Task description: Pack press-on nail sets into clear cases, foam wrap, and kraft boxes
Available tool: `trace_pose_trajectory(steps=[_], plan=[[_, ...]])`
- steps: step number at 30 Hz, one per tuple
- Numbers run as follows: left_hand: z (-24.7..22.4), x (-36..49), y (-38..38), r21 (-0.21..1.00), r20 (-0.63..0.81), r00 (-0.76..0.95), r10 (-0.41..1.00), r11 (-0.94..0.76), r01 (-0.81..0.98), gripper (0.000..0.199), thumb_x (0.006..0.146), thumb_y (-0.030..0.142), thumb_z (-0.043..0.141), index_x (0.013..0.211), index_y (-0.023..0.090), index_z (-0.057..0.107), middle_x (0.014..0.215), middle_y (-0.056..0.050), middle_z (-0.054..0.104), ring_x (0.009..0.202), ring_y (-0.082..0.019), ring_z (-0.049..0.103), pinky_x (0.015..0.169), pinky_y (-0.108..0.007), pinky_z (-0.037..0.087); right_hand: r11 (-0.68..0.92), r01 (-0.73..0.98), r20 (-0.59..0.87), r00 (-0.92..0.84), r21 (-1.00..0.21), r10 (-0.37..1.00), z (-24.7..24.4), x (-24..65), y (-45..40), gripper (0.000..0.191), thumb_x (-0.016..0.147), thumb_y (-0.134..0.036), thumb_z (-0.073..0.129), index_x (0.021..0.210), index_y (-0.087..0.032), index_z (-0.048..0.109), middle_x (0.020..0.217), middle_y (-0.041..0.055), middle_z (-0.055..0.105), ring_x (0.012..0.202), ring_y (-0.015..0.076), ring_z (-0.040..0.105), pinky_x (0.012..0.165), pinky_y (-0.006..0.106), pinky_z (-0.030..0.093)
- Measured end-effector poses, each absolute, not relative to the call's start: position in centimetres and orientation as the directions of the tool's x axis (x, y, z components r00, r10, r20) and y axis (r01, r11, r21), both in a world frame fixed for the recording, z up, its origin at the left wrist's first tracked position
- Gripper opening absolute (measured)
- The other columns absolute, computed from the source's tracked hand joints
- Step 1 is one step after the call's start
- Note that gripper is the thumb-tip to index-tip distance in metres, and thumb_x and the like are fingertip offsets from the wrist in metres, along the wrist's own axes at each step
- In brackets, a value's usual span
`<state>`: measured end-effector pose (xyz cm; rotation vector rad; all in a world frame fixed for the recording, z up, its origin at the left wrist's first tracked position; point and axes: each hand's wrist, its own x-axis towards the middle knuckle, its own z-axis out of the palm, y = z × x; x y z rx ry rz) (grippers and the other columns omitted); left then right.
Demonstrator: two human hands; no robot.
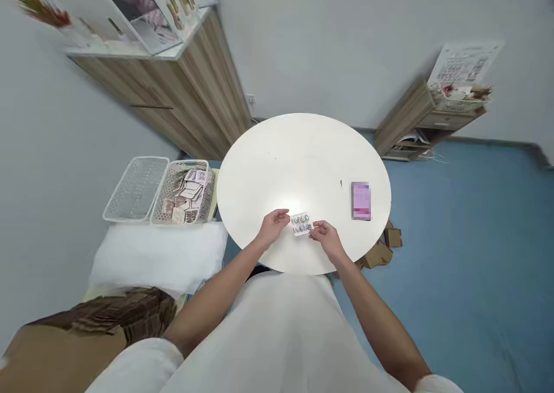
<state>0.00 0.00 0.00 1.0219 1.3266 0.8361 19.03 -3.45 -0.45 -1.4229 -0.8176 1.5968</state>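
Note:
A small white card (302, 224) with two rows of shiny silvery pieces lies at the near part of the round white table (298, 150). The fingertips of my right hand (325, 236) are closed on its right edge. At the card's left edge is my left hand (274, 225), its fingers stretched out and a little apart, close to the card; whether they touch it is too small to tell. On the right side of the table lies a pink, blurred-out rectangular item (360, 201), with a small dark bit (341, 183) to its left.
Left of the table stand a white basket of small cards (184, 194), an emptier white basket (135, 191) and a white padded bundle (158, 257). Cardboard pieces (378, 254) lie beneath the table's right edge. A wooden cabinet (212, 81) and a shelf (407, 116) stand behind.

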Motion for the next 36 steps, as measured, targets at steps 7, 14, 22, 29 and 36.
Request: trace_pose_trajectory(steps=[7, 14, 22, 29, 36], plan=[[0.8, 1.1, 1.2, 0.896, -0.432, 0.332, 0.839, 0.358, 0.262, 0.025, 0.07, 0.033, 0.058, 0.085, 0.015, 0.064, 0.078, -0.005, 0.063, 0.072, -0.014, 0.056, 0.067, -0.027, 0.042, -0.438, 0.03, -0.435, -0.188, -0.898, 0.88, 0.2, 22.0, -0.7, 0.022, 0.062, -0.032, 0.065, 0.079, -0.017, 0.064, 0.065, -0.0007, 0.059, 0.063, 0.0124, 0.054, 0.066, 0.03, 0.043], [0.9, 1.1, 0.2, 0.864, -0.503, 0.35, 0.79, 0.449, 0.228, 0.02, 0.07, 0.035, 0.058, 0.074, 0.016, 0.058, 0.066, 0.0, 0.058, 0.063, -0.01, 0.053, 0.062, -0.024, 0.039, -0.424, 0.007, -0.42, -0.143, -0.906, 0.896, 0.2, 21.3, 0.5, 0.028, 0.066, -0.034, 0.062, 0.089, -0.019, 0.063, 0.077, 0.0019, 0.063, 0.072, 0.0135, 0.056, 0.073, 0.032, 0.044], [0.0, 0.9, -0.7, 0.825, -0.548, 0.258, 0.796, 0.565, 0.01, 0.022, 0.068, 0.036, 0.061, 0.072, 0.016, 0.053, 0.068, -0.001, 0.059, 0.066, -0.01, 0.056, 0.064, -0.024, 0.04, -0.528, -0.223, -0.542, 0.004, -0.82, 0.84, -0.2, 18.8, -3.6, 0.035, 0.064, -0.039, 0.066, 0.092, -0.021, 0.055, 0.08, 0.0008, 0.062, 0.071, 0.0146, 0.062, 0.073, 0.032, 0.045], [-0.1, 0.6, -2.1, 0.891, -0.452, 0.31, 0.836, 0.439, 0.115, 0.032, 0.067, 0.035, 0.064, 0.091, 0.015, 0.056, 0.079, -0.003, 0.06, 0.066, -0.011, 0.056, 0.066, -0.027, 0.044, -0.421, -0.296, -0.463, 0.086, -0.857, 0.882, 0.4, 18.2, -4.4, 0.031, 0.064, -0.039, 0.065, 0.087, -0.02, 0.058, 0.073, -0.0011, 0.06, 0.063, 0.0115, 0.057, 0.071, 0.032, 0.047], [0.4, -0.6, -1.2, 0.928, -0.222, 0.448, 0.866, 0.046, 0.37, 0.073, 0.062, 0.031, 0.07, 0.127, 0.026, 0.038, 0.094, -0.002, 0.058, 0.076, -0.013, 0.056, 0.077, -0.031, 0.043, -0.409, -0.174, -0.421, 0.041, -0.896, 0.906, 0.5, 19.3, -4.2, 0.036, 0.065, -0.039, 0.062, 0.095, -0.019, 0.059, 0.073, -0.0004, 0.058, 0.066, 0.0131, 0.055, 0.067, 0.032, 0.046]])
